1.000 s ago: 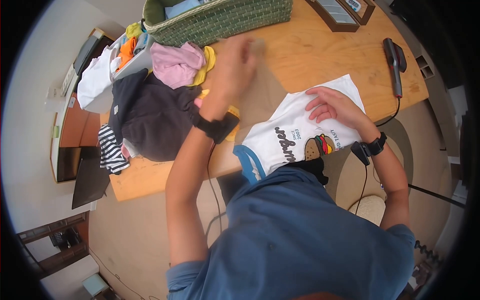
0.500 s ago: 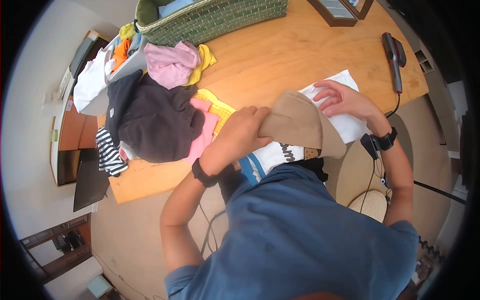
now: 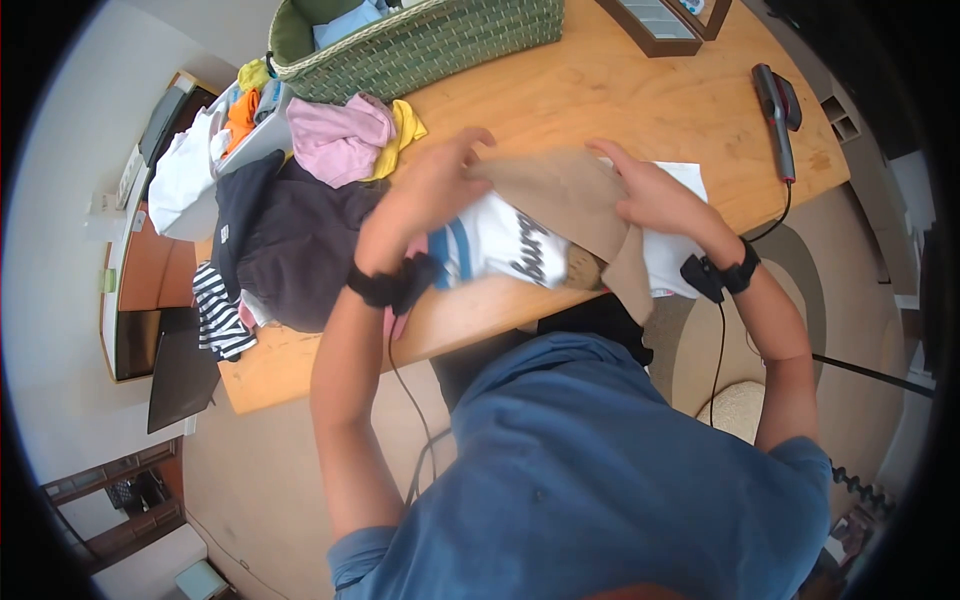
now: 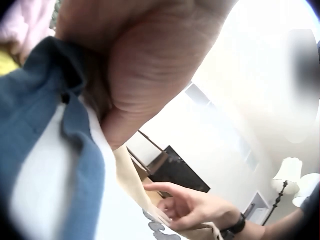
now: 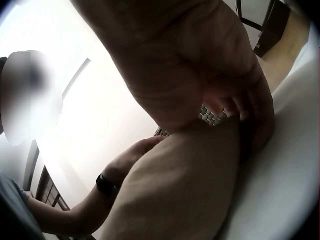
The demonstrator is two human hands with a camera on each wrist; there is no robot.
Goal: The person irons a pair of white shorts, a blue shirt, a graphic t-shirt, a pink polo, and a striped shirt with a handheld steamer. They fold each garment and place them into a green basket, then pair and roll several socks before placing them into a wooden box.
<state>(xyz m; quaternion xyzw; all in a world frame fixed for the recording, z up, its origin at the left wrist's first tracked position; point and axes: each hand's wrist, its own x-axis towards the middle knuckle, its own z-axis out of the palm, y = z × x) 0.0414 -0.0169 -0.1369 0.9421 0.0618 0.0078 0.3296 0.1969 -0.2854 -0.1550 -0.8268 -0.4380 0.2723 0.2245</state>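
Note:
A white T-shirt (image 3: pixel 510 240) with blue trim, dark lettering and a burger print lies near the table's front edge. Folded across it is a tan cloth garment (image 3: pixel 565 190), its lower corner hanging toward the person. My left hand (image 3: pixel 425 200) grips the shirt at the blue-trimmed end; in the left wrist view the blue trim (image 4: pixel 85 150) runs up into the palm. On the other side, my right hand (image 3: pixel 665 200) pinches the tan garment between thumb and fingers, and the right wrist view shows the tan cloth (image 5: pixel 175 180) rising to the thumb.
Left of the hands lie a dark garment (image 3: pixel 300 240), a pink one (image 3: pixel 340 135) and a striped one (image 3: pixel 220 315). A white bin (image 3: pixel 270 135) of clothes stands beyond. Toward the back are a green woven basket (image 3: pixel 430 55), a compartment box (image 3: pixel 655 25) and a corded handheld appliance (image 3: pixel 775 120).
My left hand first swept the tan garment over the white shirt. Since then, both garments have shifted away from the person's lap, and the left hand has moved up and left.

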